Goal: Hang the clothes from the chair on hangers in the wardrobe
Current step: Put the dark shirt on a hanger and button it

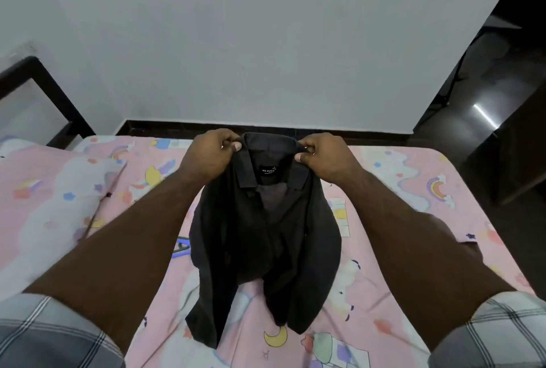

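Note:
A black collared shirt (266, 237) hangs in front of me above the bed, its collar label facing me and its front open. My left hand (208, 154) pinches the collar's left corner. My right hand (326, 157) pinches the right corner at the same height. The shirt's lower hem droops onto the bedsheet. Part of a thin hanger (181, 246) shows on the sheet by the shirt's left edge; the rest is hidden under the cloth. No chair or wardrobe is in view.
A bed with a pink cartoon-print sheet (413, 205) fills the lower view. A pillow (44, 208) lies at the left. A dark bed frame (50, 92) rises at the far left. White wall ahead; a dark doorway and floor (487, 101) lie to the right.

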### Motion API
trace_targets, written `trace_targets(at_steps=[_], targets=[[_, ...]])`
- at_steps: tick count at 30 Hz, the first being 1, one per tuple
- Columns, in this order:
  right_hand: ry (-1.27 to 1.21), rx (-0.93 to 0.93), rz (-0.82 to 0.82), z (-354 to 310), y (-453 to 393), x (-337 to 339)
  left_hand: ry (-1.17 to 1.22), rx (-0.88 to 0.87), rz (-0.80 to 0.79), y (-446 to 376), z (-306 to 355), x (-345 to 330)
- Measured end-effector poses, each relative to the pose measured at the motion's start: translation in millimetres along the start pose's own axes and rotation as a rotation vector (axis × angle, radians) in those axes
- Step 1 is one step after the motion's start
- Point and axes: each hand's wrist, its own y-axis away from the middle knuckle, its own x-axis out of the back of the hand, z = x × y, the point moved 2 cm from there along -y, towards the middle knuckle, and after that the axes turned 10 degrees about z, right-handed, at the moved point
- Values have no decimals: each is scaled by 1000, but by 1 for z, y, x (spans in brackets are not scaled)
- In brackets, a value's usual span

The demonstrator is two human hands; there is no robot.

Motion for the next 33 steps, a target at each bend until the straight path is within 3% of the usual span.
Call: trace_targets(at_steps=[5,9,12,19,25,33], targets=[[49,-65,37,50,-70,-52,-21,89,10,-59,-23,-67],[-24,-139,135,82,-112,-92,127,212,110,-97,-39,-118],[-104,-202,113,104,-110,-124,193,306,96,-92,-61,-151],[-154,-327,-66,140,-13,-205,28,411,-91,27,-121,-222],[-135,-576,-189,155,82,-250,-25,589,-305,136,-143,-249],[-58,-697,-244,171,161,-267,11,784,-388,215,-150,-264]])
